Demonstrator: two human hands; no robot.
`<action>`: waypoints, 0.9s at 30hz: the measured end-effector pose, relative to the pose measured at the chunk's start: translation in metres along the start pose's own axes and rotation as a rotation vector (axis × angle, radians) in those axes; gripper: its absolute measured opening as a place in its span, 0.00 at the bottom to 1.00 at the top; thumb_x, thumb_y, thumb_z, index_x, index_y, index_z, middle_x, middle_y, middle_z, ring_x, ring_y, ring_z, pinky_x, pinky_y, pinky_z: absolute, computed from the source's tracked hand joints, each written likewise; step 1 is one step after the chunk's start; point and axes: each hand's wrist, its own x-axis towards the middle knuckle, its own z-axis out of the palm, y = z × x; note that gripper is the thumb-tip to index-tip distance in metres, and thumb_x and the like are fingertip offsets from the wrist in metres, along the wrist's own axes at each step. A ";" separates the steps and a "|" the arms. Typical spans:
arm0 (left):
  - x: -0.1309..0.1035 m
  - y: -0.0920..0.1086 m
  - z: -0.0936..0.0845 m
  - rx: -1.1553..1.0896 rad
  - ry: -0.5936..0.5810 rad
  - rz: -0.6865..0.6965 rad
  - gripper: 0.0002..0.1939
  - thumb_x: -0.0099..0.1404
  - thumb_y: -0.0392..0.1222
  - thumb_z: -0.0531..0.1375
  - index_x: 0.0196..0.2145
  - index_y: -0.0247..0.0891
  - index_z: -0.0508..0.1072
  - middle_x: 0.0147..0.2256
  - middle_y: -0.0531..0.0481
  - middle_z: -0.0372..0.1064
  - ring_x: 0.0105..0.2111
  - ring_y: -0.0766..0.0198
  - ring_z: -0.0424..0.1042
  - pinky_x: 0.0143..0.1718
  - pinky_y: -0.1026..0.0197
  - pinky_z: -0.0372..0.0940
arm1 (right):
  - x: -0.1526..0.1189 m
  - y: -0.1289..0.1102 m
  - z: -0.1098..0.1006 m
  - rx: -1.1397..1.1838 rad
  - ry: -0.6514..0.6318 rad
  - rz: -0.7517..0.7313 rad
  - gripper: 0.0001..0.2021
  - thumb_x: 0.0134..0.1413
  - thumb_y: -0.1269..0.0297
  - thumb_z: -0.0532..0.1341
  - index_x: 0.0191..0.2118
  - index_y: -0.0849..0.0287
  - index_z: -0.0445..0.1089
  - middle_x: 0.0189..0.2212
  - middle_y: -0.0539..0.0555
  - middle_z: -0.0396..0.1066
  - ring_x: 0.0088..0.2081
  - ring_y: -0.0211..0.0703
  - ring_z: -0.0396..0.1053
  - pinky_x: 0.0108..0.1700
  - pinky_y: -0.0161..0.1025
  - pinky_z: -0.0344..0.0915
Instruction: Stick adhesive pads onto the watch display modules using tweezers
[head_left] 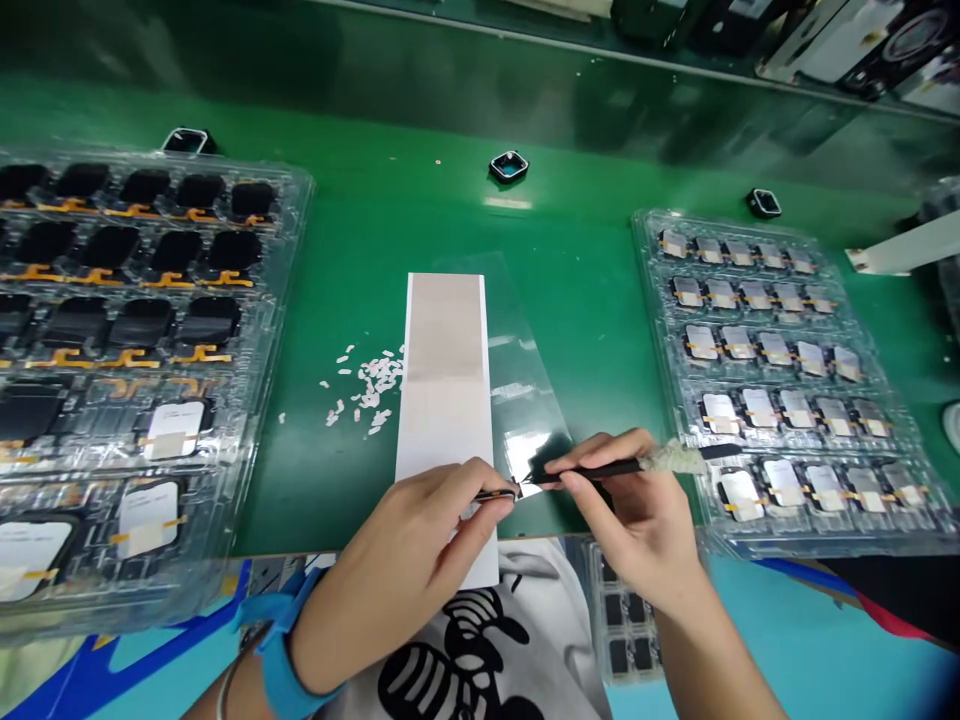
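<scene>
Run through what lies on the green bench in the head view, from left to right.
Left tray, white bits, card strip, clear sheet, right tray.

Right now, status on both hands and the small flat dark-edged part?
Left hand pinching part. Right hand holding slim black tool, tip close; contact unclear. Long beige-and-white strip under left hand.

Glossy green tabletop (600, 330) — clear plastic trays (289, 270) — matt paper strip (448, 340).
</scene>
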 end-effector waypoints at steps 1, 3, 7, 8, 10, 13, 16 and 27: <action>0.000 -0.001 0.000 -0.005 -0.001 -0.005 0.09 0.77 0.42 0.50 0.44 0.43 0.70 0.38 0.54 0.76 0.34 0.66 0.75 0.34 0.65 0.65 | 0.000 0.000 0.000 -0.006 -0.007 0.002 0.10 0.62 0.75 0.61 0.44 0.51 0.66 0.38 0.51 0.70 0.41 0.40 0.77 0.42 0.39 0.76; -0.001 -0.002 0.001 -0.014 0.003 -0.023 0.09 0.76 0.42 0.51 0.44 0.43 0.70 0.38 0.54 0.76 0.33 0.67 0.75 0.33 0.65 0.65 | 0.000 0.000 -0.001 0.002 -0.024 0.018 0.10 0.62 0.75 0.61 0.44 0.51 0.66 0.38 0.51 0.71 0.41 0.39 0.77 0.43 0.38 0.75; 0.000 -0.005 0.002 -0.032 0.006 -0.052 0.08 0.76 0.42 0.52 0.41 0.42 0.70 0.37 0.54 0.76 0.29 0.69 0.73 0.29 0.66 0.63 | -0.001 0.000 -0.002 0.030 -0.015 0.052 0.10 0.63 0.74 0.61 0.44 0.51 0.66 0.38 0.51 0.72 0.42 0.39 0.77 0.44 0.38 0.75; 0.000 -0.005 0.002 -0.036 0.005 -0.056 0.08 0.76 0.42 0.52 0.41 0.42 0.70 0.36 0.54 0.76 0.29 0.69 0.72 0.29 0.66 0.62 | -0.002 0.000 -0.002 0.029 -0.009 0.053 0.10 0.63 0.74 0.61 0.44 0.51 0.66 0.38 0.51 0.72 0.42 0.39 0.77 0.44 0.37 0.75; 0.001 -0.005 0.002 -0.042 0.002 -0.065 0.09 0.76 0.43 0.52 0.41 0.42 0.70 0.36 0.54 0.76 0.28 0.69 0.72 0.28 0.66 0.62 | -0.002 0.000 -0.002 0.022 -0.010 0.057 0.09 0.63 0.74 0.61 0.43 0.51 0.66 0.38 0.50 0.71 0.41 0.39 0.77 0.43 0.37 0.76; 0.001 -0.005 0.001 -0.050 0.002 -0.073 0.09 0.76 0.43 0.51 0.41 0.42 0.70 0.36 0.54 0.76 0.29 0.68 0.72 0.29 0.67 0.63 | -0.002 0.000 -0.002 0.026 -0.002 0.063 0.09 0.63 0.74 0.61 0.43 0.51 0.67 0.38 0.50 0.71 0.41 0.38 0.78 0.42 0.36 0.76; 0.002 -0.004 0.000 -0.051 0.002 -0.071 0.09 0.76 0.43 0.52 0.41 0.41 0.70 0.35 0.54 0.76 0.29 0.68 0.72 0.29 0.67 0.64 | -0.001 0.000 0.000 0.021 0.017 0.071 0.08 0.63 0.73 0.61 0.43 0.52 0.66 0.38 0.50 0.71 0.41 0.39 0.78 0.42 0.36 0.77; 0.004 0.000 0.002 -0.077 0.183 -0.086 0.03 0.70 0.39 0.59 0.37 0.41 0.72 0.31 0.57 0.75 0.25 0.71 0.71 0.26 0.69 0.64 | 0.008 -0.003 0.000 0.192 0.151 0.066 0.05 0.64 0.72 0.61 0.40 0.56 0.65 0.33 0.49 0.74 0.32 0.38 0.79 0.36 0.37 0.80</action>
